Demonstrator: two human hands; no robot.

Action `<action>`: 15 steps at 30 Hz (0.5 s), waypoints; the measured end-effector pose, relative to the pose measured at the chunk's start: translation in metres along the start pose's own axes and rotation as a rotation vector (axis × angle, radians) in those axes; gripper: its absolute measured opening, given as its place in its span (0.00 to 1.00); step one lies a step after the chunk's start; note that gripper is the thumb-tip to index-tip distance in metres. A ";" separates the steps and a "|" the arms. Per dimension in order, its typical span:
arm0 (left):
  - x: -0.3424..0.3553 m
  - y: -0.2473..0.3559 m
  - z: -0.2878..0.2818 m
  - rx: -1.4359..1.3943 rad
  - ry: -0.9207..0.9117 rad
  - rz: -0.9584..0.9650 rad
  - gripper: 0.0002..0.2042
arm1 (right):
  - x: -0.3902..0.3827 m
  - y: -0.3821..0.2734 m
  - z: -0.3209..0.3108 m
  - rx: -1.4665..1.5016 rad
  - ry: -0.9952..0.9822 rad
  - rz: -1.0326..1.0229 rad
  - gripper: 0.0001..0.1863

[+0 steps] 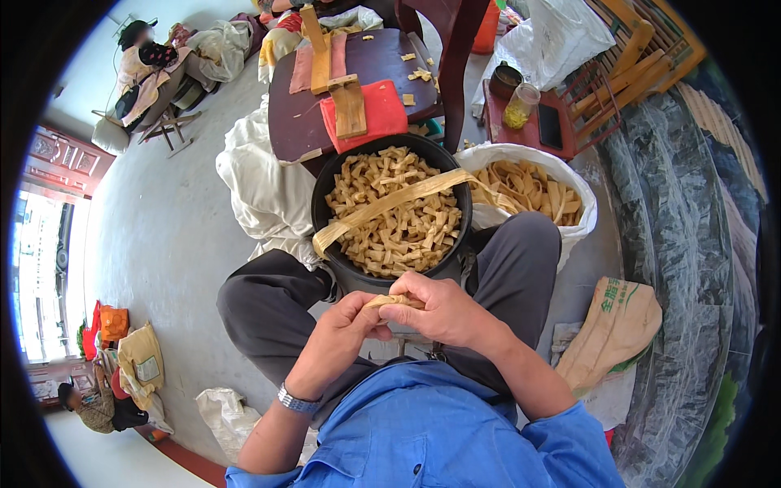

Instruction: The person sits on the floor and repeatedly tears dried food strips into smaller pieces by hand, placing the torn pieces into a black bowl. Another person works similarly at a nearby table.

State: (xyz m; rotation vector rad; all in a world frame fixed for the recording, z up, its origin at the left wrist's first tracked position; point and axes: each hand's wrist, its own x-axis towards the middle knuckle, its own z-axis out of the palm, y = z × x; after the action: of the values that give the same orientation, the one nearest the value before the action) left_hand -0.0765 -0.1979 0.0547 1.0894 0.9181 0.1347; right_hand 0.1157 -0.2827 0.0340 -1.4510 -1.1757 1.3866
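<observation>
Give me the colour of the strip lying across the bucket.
Yellowish tan; the strip shows best in the head view.

The left hand and right hand covered most of the small strip, leaving its ends hidden. The long strip hid some pieces in the tub, whose base was blocked by the hands and legs. A knee hid part of the sack. The lower edge cut off the shirt, the upper one the chair. Two distant people had blurred faces; their hands' work was too small to tell.
</observation>
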 end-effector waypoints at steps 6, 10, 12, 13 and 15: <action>-0.006 0.010 0.012 -0.107 0.026 0.037 0.09 | -0.003 0.008 -0.005 0.464 -0.108 0.025 0.15; -0.007 -0.004 0.025 0.188 0.290 0.188 0.11 | -0.005 0.016 0.004 0.771 -0.132 0.155 0.16; -0.010 -0.008 0.029 0.291 0.326 0.270 0.12 | -0.003 0.014 0.007 0.498 -0.043 0.065 0.17; -0.012 -0.010 0.031 0.342 0.342 0.311 0.13 | -0.002 0.013 0.009 0.362 0.002 0.022 0.18; -0.018 -0.006 0.034 0.371 0.219 0.309 0.17 | -0.003 0.024 0.017 0.164 0.065 -0.130 0.17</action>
State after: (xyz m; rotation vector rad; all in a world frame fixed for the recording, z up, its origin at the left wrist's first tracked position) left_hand -0.0664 -0.2339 0.0657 1.5836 0.9875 0.3547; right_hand 0.1016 -0.2925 0.0102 -1.2731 -1.0701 1.3050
